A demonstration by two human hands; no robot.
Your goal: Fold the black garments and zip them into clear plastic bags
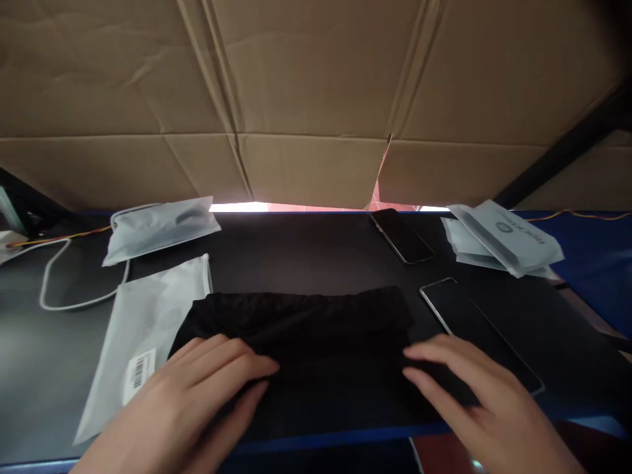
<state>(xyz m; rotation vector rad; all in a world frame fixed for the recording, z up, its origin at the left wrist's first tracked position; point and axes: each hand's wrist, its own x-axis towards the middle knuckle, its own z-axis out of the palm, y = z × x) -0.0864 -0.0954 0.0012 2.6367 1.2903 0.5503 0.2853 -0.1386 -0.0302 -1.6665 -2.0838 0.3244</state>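
Observation:
A folded black cloth (316, 329) lies on the dark table in front of me, its upper edge wrinkled. My left hand (212, 382) rests over the cloth's left part, fingers stretched out and the thumb a little apart from the index finger. At the right edge of the cloth is my right hand (469, 382), with a gap between thumb and index fingertip. Left of the cloth lies a frosted zip bag (162, 309) with a barcode label, partly behind my left hand. The cloth's lower part blends into the dark tabletop.
A filled frosted pouch (162, 227) and a white cable (44, 283) are at the back left. On the right lie a smartphone (402, 235), a clear-edged phone-like panel (484, 322) and stacked printed white pouches (513, 237). Cardboard (316, 79) walls off the back.

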